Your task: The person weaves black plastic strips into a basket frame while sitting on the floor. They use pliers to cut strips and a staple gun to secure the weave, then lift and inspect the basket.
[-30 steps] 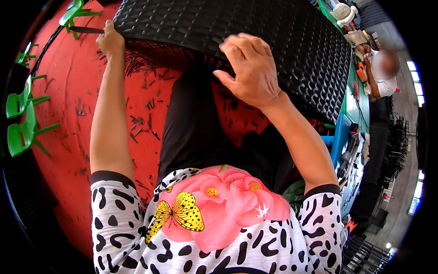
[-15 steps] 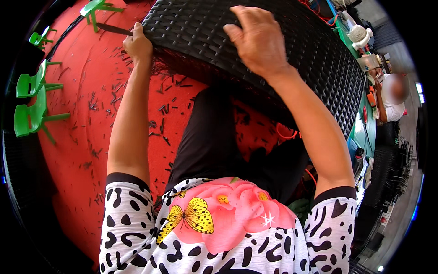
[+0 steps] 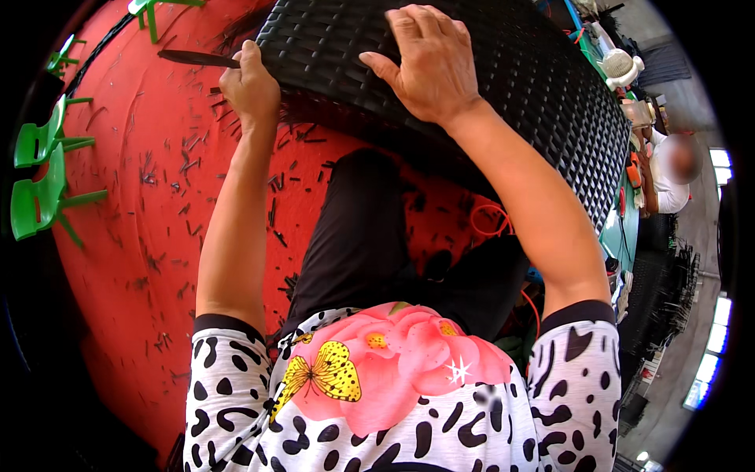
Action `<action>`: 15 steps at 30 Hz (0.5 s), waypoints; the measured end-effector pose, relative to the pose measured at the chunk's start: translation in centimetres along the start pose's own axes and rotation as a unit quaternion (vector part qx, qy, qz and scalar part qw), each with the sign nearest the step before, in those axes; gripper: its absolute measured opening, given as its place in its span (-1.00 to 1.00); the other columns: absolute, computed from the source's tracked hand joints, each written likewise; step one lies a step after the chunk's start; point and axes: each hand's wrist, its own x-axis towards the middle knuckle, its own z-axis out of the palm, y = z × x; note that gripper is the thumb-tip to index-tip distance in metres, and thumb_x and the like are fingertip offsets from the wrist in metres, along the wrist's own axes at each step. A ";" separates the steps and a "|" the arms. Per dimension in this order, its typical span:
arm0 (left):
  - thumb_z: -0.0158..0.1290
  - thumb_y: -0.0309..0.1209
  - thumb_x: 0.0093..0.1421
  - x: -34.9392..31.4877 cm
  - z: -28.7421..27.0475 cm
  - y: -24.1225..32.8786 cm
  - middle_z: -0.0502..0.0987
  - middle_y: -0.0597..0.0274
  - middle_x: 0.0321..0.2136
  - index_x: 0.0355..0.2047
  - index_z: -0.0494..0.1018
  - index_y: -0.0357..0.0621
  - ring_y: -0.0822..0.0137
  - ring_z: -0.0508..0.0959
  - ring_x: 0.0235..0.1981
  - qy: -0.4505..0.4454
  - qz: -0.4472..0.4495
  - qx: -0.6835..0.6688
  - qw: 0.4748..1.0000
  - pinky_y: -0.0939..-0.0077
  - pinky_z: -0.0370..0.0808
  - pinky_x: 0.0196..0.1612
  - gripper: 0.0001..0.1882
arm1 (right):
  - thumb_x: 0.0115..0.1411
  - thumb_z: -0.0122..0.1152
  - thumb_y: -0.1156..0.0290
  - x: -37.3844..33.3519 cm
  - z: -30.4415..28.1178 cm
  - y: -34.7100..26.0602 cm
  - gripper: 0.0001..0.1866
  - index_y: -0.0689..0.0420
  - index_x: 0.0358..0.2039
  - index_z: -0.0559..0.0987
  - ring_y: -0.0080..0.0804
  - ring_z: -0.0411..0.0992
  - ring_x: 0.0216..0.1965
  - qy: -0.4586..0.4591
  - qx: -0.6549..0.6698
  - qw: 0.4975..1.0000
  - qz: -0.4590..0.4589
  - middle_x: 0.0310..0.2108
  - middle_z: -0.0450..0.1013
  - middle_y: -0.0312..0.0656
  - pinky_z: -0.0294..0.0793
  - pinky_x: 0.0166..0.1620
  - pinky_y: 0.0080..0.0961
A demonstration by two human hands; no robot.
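Observation:
A large black woven wicker piece (image 3: 338, 67) slants across the top of the view, its near edge above my knees. At its left corner, my left hand (image 3: 252, 88) is closed with the thumb up, against the corner edge. Out of that fist a thin, dark, flat strip (image 3: 197, 57) points to the left; whether it is a loose weaving strip or a tool I cannot make out. My right hand (image 3: 434, 67) rests on the woven top, palm down, thumb and fingers apart, holding nothing.
Dark strip scraps (image 3: 189, 165) litter the red floor (image 3: 126, 236). Green plastic chairs (image 3: 39, 197) stand at the left. On the right are a green table (image 3: 625, 228), a white fan (image 3: 621, 67) and a seated person (image 3: 668, 173). A red hose (image 3: 489, 220) loops below the wicker piece.
My right hand has shifted slightly left across the woven top. My left hand, still gripping the dark strip, appears a little lower and farther right. The whole view has turned slightly.

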 end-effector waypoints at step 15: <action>-0.10 -0.27 0.25 -0.8 -1.2 -1.0 0.24 0.44 -0.77 -0.72 0.29 -0.28 0.55 0.18 -0.66 -0.042 0.065 -0.042 0.996 0.45 0.14 -0.59 -0.56 | 0.04 0.17 0.34 1.1 0.1 0.2 -0.68 0.15 -0.18 0.42 -0.13 0.34 -0.13 0.010 0.100 0.991 0.089 -0.22 0.38 -0.12 0.32 -0.10 -0.23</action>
